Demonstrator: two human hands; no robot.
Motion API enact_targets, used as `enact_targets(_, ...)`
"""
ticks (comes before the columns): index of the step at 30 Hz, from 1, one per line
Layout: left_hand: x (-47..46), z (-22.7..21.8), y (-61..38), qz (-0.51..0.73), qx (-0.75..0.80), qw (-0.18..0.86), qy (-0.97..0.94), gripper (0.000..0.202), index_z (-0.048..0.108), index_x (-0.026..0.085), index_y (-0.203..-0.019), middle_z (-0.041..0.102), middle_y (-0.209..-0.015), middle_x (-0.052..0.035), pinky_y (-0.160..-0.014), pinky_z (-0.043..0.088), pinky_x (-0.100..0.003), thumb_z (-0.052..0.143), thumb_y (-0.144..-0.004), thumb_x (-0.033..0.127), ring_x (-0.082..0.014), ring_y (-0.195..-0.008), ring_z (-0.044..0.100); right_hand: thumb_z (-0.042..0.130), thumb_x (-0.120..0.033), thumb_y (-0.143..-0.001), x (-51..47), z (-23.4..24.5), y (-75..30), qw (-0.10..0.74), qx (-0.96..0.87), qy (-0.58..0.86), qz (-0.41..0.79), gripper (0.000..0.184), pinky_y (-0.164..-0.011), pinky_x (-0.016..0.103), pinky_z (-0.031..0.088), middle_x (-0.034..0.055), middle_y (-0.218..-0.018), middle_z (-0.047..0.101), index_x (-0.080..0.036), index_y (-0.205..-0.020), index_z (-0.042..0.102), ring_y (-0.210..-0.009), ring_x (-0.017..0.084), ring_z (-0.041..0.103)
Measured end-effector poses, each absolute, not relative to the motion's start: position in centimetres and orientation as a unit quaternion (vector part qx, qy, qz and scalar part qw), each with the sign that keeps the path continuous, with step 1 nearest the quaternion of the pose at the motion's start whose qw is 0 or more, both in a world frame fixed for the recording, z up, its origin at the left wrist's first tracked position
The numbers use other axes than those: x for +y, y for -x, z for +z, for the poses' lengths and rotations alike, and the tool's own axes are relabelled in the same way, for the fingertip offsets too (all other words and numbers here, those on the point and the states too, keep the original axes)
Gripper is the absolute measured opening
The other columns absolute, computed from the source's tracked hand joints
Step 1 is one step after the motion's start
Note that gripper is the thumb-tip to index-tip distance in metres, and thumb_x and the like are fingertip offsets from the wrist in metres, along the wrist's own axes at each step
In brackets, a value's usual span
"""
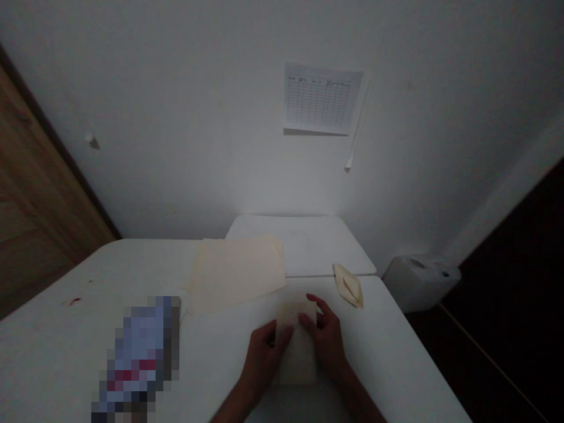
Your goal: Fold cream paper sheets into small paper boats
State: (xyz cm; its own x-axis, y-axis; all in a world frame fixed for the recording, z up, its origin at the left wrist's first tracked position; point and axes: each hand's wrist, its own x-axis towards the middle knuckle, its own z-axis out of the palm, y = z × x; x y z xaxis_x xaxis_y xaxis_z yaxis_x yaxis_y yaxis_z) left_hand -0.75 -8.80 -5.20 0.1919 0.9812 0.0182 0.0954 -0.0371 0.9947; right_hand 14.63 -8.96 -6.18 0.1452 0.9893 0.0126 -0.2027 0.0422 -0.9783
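Note:
A folded cream paper [298, 346] lies on the white table [211, 352] in front of me. My left hand [263, 358] rests on its left edge with fingers pressed down on the fold. On the paper's right side, my right hand [326, 335] has its fingertips pinching the upper edge. Both hands grip the same sheet.
A stack of cream sheets [238, 271] lies further back at centre. A small folded paper piece [349, 284] sits at the right. A blurred-out object [141, 358] lies at the left. A printed table sheet [321, 100] hangs on the wall. A white box [420, 279] stands beyond the table's right edge.

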Motion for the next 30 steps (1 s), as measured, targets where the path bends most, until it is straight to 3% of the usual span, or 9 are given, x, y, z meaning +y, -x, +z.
enact_targets(4, -8.5, -5.4, 1.1, 0.479, 0.515, 0.45, -0.551, 0.041, 0.068, 0.016, -0.075, 0.069, -0.069, -0.0041, -0.054, 0.051, -0.025, 0.07, -0.07, 0.056, -0.019, -0.062, 0.063, 0.078, -0.054, -0.065, -9.1, -5.9, -14.9, 0.582, -0.42, 0.488, 0.497, 0.077, -0.056, 0.03, 0.052, 0.0076, -0.08, 0.072, -0.014, -0.125, 0.05, -0.066, 0.021, 0.066)
enact_targets(9, -8.2, -5.5, 1.4, 0.486, 0.518, 0.479, -0.516, 0.04, 0.067, 0.015, -0.073, 0.065, -0.061, -0.0017, -0.041, 0.044, -0.02, 0.072, -0.068, 0.055, -0.0137, -0.049, 0.056, 0.078, -0.05, -0.068, -9.4, -5.7, -14.9, 0.562, -0.447, 0.483, 0.5, 0.07, -0.055, 0.028, 0.051, 0.0072, -0.079, 0.073, -0.015, -0.123, 0.052, -0.063, 0.02, 0.066)
enact_targets(19, -8.9, -4.6, 0.9, 0.47, 0.504, 0.5, -0.524, 0.039, 0.067, 0.015, -0.065, 0.066, -0.059, -0.0028, -0.037, 0.04, -0.018, 0.071, -0.07, 0.053, -0.011, -0.044, 0.053, 0.075, -0.046, -0.07, -9.5, -5.7, -15.2, 0.543, -0.445, 0.502, 0.505, 0.066, -0.053, 0.026, 0.048, 0.0036, -0.076, 0.07, -0.017, -0.124, 0.052, -0.06, 0.017, 0.061)
enact_targets(25, -9.0, -4.4, 1.0, 0.471, 0.519, 0.494, -0.515, 0.041, 0.071, 0.015, -0.079, 0.069, -0.064, -0.0043, -0.036, 0.041, -0.02, 0.07, -0.07, 0.055, -0.0125, -0.044, 0.055, 0.076, -0.042, -0.069, -9.8, -5.0, -15.2, 0.536, -0.458, 0.518, 0.485, 0.06, -0.049, 0.024, 0.045, 0.0003, -0.069, 0.067, -0.018, -0.12, 0.056, -0.055, 0.014, 0.057)
enact_targets(30, -8.9, -4.8, 1.0, 0.48, 0.53, 0.485, -0.504, 0.042, 0.071, 0.014, -0.079, 0.068, -0.062, -0.0043, -0.034, 0.041, -0.02, 0.072, -0.067, 0.054, -0.0127, -0.042, 0.055, 0.078, -0.042, -0.066, -9.6, -5.3, -15.4, 0.532, -0.454, 0.538, 0.47, 0.06, -0.048, 0.023, 0.044, -0.0003, -0.069, 0.066, -0.018, -0.117, 0.058, -0.055, 0.014, 0.057)
